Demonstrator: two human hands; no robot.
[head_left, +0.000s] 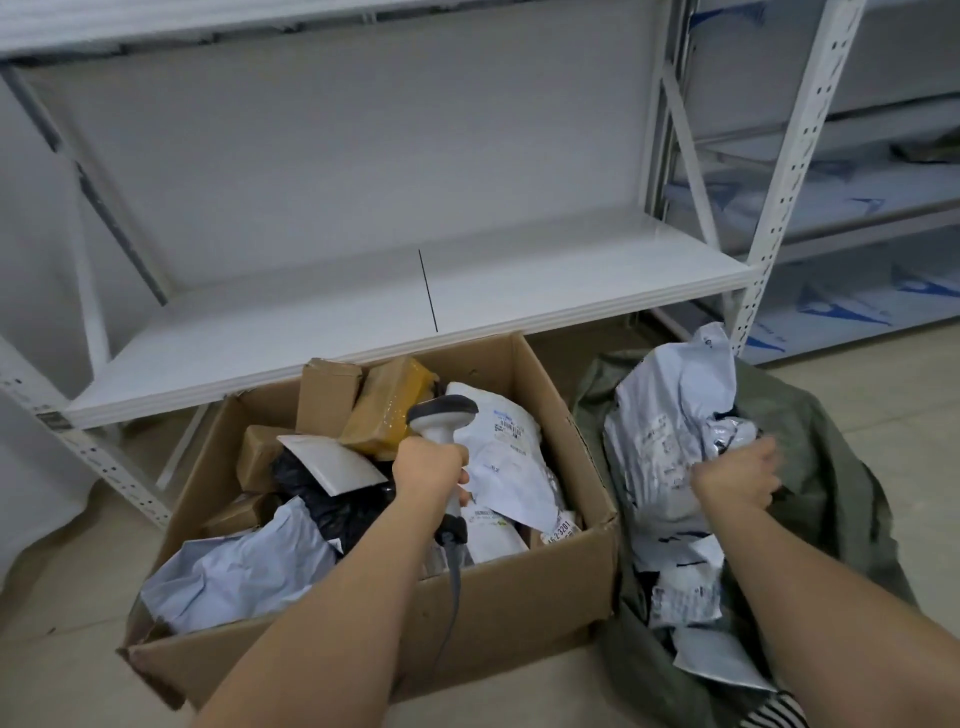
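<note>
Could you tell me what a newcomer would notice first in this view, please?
First, the left hand gripping a grey-and-white barcode scanner over the open cardboard box crammed with parcels, at centre. To its right, the right hand grips a crumpled pale mailer bag in a green sack. Behind both runs a white metal shelf.

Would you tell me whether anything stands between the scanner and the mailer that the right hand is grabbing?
Yes: the cardboard box's right wall and the green sack's rim lie between the barcode scanner in the left hand and the poly mailer that the right hand grips; above them, nothing visible.
</note>
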